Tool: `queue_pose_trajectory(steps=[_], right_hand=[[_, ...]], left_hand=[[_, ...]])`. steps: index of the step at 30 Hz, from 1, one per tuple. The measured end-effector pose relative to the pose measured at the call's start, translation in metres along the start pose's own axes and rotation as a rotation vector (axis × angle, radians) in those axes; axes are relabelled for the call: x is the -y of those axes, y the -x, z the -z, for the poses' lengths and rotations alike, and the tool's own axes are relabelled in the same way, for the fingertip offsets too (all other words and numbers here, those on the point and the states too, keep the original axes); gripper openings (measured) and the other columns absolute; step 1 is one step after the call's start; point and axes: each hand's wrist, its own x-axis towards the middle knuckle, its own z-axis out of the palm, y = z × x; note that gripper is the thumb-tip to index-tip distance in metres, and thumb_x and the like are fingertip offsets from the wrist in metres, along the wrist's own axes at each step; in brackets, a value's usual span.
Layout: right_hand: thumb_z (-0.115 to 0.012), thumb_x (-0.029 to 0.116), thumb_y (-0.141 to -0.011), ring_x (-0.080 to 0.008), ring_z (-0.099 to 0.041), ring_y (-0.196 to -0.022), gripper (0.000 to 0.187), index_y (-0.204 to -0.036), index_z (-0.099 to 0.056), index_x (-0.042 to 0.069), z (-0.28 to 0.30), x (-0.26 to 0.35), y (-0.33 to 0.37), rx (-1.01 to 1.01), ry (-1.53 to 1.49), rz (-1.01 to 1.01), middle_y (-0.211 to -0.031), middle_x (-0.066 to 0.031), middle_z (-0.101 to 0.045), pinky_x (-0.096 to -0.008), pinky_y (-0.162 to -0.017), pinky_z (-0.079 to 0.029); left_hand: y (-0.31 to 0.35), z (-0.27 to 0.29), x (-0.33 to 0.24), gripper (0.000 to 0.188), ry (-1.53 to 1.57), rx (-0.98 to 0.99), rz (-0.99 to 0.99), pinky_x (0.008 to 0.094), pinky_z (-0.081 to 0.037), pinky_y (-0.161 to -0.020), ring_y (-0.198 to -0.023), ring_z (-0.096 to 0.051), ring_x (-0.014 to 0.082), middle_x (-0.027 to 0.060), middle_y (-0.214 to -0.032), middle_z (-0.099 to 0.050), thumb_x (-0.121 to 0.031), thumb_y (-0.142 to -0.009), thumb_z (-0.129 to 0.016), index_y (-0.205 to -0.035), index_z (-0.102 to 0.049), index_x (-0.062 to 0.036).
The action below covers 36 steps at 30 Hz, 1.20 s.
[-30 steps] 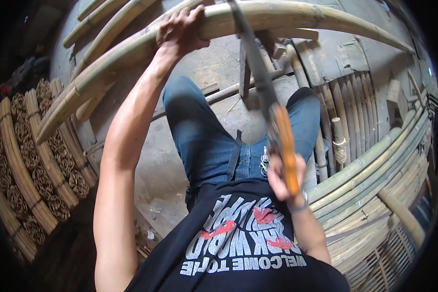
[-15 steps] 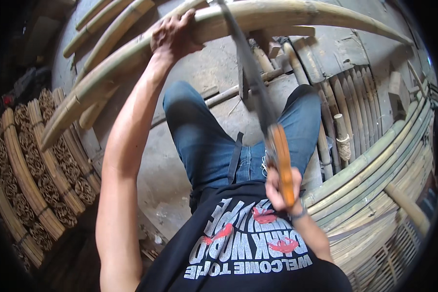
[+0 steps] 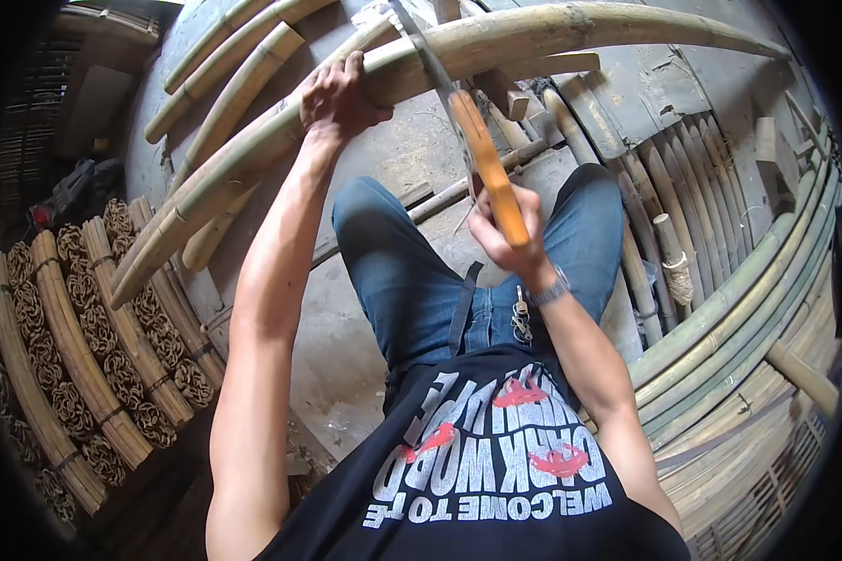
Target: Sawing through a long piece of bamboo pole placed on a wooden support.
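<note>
A long, thick bamboo pole (image 3: 524, 39) lies crosswise in front of me, running from the lower left to the upper right. My left hand (image 3: 335, 103) is closed over it left of the middle, fingers wrapped over the top. In my right hand (image 3: 513, 229) is a handsaw (image 3: 485, 154), gripped by its orange handle. The dark blade crosses the pole just right of my left hand, its far end beyond the pole. Whether its teeth are sunk into a cut, I cannot tell. A wooden support block (image 3: 503, 92) shows under the pole.
Bundles of bamboo strips (image 3: 89, 346) and coiled pieces are stacked at left. Cut bamboo lengths (image 3: 243, 89) lie at the far left. Pointed stakes (image 3: 697, 173) line the right side, beside long green poles (image 3: 720, 323). My knees are spread below the pole.
My right hand has pushed the saw forward, away from my body, bringing the handle close to the pole. My left hand keeps its grip. The whole view has shifted slightly.
</note>
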Motion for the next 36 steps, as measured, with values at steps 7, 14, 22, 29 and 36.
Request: queue_pose_trajectory(steps=[7, 14, 22, 29, 36], right_hand=[[-0.069, -0.001, -0.066, -0.0209, -0.058, -0.047, 0.021, -0.060, -0.051, 0.010, 0.052, 0.057, 0.142, 0.146, 0.103, 0.048, -0.056, -0.0053, -0.054, -0.0318, -0.051, -0.049], [-0.071, -0.001, -0.075, -0.0117, -0.052, -0.053, 0.023, -0.067, -0.051, 0.006, 0.014, -0.018, -0.031, 0.084, 0.117, 0.093, -0.059, -0.0015, -0.053, -0.0303, -0.051, -0.041], [-0.072, 0.004, -0.075, -0.0071, -0.050, -0.056, 0.016, -0.070, -0.056, 0.005, -0.012, -0.011, -0.030, 0.006, -0.002, -0.004, -0.060, 0.0004, -0.053, -0.0286, -0.053, -0.043], [-0.070, -0.001, -0.070, -0.0170, -0.051, -0.047, 0.024, -0.062, -0.049, 0.009, 0.038, 0.055, 0.115, 0.144, 0.099, 0.059, -0.056, -0.0039, -0.050, -0.0299, -0.061, -0.051], [-0.070, -0.002, -0.076, -0.0100, -0.052, -0.054, 0.026, -0.065, -0.049, 0.005, -0.001, -0.021, -0.038, 0.066, 0.097, 0.061, -0.057, 0.0003, -0.047, -0.0277, -0.051, -0.042]], left_hand=[[-0.003, 0.000, 0.015, 0.087, 0.005, -0.096, -0.025, 0.0474, -0.055, -0.101, -0.112, -0.070, 0.0340, 0.0169, -0.118, -0.072, -0.045, -0.058, -0.091, -0.132, -0.060, -0.0101], [-0.013, -0.003, 0.003, 0.087, 0.025, -0.098, -0.047, 0.0488, -0.056, -0.096, -0.107, -0.071, 0.0375, 0.0204, -0.113, -0.072, -0.044, -0.055, -0.093, -0.127, -0.060, -0.0072], [0.000, -0.002, 0.004, 0.085, 0.002, -0.078, -0.026, 0.0455, -0.055, -0.098, -0.108, -0.070, 0.0341, 0.0159, -0.117, -0.070, -0.044, -0.057, -0.088, -0.128, -0.059, -0.0058], [-0.002, 0.005, 0.012, 0.081, 0.029, -0.155, -0.049, 0.0440, -0.057, -0.092, -0.102, -0.071, 0.0338, 0.0149, -0.111, -0.071, -0.040, -0.054, -0.090, -0.121, -0.061, -0.0046], [-0.012, -0.010, 0.007, 0.081, 0.089, -0.206, -0.053, 0.0455, -0.057, -0.091, -0.101, -0.072, 0.0345, 0.0163, -0.115, -0.071, -0.042, -0.056, -0.090, -0.121, -0.061, -0.0045]])
